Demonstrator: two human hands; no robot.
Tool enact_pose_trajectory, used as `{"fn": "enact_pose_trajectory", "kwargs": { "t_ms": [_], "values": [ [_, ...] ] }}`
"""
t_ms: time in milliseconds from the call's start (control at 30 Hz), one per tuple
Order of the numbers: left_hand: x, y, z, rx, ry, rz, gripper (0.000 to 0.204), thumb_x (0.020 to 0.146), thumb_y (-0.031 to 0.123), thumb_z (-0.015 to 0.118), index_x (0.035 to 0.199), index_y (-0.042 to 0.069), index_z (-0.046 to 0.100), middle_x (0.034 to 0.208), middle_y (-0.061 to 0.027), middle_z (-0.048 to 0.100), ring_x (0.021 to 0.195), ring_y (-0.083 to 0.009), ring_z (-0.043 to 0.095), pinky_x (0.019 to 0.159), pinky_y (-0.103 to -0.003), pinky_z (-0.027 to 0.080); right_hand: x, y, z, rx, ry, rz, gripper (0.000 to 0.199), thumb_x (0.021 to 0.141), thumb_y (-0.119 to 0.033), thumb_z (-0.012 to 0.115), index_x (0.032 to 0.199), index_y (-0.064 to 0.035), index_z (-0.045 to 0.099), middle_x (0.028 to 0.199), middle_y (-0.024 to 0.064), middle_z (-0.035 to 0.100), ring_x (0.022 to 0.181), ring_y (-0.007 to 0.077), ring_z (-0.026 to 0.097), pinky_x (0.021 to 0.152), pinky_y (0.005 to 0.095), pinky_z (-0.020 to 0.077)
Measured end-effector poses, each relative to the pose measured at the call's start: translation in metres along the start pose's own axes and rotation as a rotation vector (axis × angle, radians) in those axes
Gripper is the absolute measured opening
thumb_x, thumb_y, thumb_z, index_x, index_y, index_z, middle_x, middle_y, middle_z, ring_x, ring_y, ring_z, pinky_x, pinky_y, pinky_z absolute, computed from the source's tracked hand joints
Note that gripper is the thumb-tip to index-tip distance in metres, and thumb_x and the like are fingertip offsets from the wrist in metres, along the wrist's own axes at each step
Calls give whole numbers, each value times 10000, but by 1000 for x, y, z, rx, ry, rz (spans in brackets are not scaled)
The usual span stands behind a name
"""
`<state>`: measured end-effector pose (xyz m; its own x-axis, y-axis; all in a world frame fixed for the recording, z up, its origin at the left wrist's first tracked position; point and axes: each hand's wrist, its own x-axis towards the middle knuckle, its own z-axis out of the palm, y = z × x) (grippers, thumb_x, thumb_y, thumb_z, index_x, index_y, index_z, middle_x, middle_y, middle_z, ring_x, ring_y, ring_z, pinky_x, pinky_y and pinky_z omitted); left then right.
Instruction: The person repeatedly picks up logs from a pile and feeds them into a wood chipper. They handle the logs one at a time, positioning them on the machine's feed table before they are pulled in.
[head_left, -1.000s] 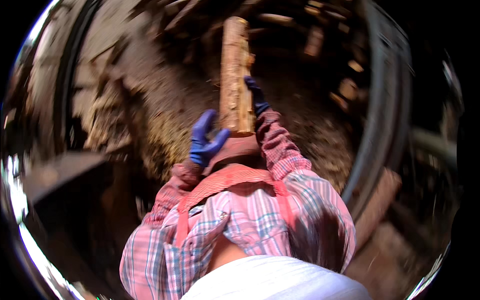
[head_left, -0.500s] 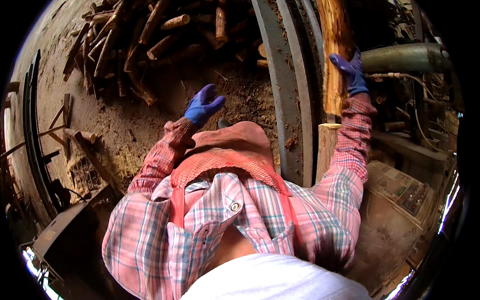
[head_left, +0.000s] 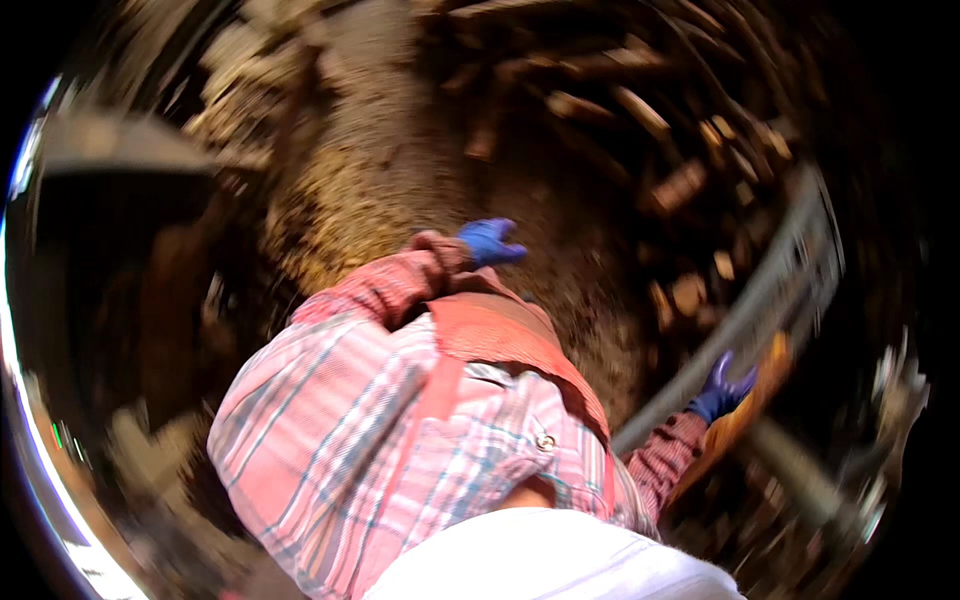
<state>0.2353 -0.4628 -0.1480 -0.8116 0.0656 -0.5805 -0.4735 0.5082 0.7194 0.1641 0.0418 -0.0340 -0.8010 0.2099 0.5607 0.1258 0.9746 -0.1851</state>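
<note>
My left hand point(head_left: 490, 242), in a blue-purple glove, hangs in front of my apron point(head_left: 500, 335) with its fingers apart and nothing in it. On the right, my gloved right hand point(head_left: 722, 390) is beside a long orange-brown log point(head_left: 745, 418), thumb and fingers spread. It looks to be resting against the log's side, though blur hides the exact contact. The log lies along a grey metal rail point(head_left: 715, 345), and its near part is partly behind my right sleeve.
Cut logs point(head_left: 610, 110) lie heaped at the far right, smeared by motion. Yellowish sawdust point(head_left: 335, 215) covers ground at the left. A pale cylinder point(head_left: 800, 470) stands out beyond the log on the right. Dark machinery or a box point(head_left: 110, 140) is at the far left.
My view has swung left, so the rail, the log and the heap now appear farther right and tilted. My right hand has moved down in view and its fingers are spread wider.
</note>
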Motion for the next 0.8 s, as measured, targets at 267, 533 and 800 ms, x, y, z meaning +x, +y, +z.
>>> {"fn": "enact_pose_trajectory", "kwargs": {
  "t_ms": [267,533,800],
  "values": [
    [-40,-119,-137,-254,208,-144,681,776,471,628,1245,-4,493,1180,-213,569,1105,-320,548,941,-378,422,-132,-316,173,615,-1317,-91,581,771,-290,739,1209,28,528,1149,132,584,1012,198,554,886,315,444],
    [27,-320,-249,-149,157,-412,596,791,485,599,1174,30,568,1131,-205,598,1037,-330,566,889,-405,433,-188,-412,222,593,-1659,867,495,849,-311,633,1244,-32,525,1132,82,594,994,234,578,885,350,462],
    [109,-487,-402,48,-63,-638,462,852,430,519,1035,23,636,1095,-232,599,951,-376,591,846,-446,444,-206,-469,273,222,-1375,1328,464,858,-373,604,1221,-94,531,1136,47,563,1024,227,548,819,373,472]
  ]
}}
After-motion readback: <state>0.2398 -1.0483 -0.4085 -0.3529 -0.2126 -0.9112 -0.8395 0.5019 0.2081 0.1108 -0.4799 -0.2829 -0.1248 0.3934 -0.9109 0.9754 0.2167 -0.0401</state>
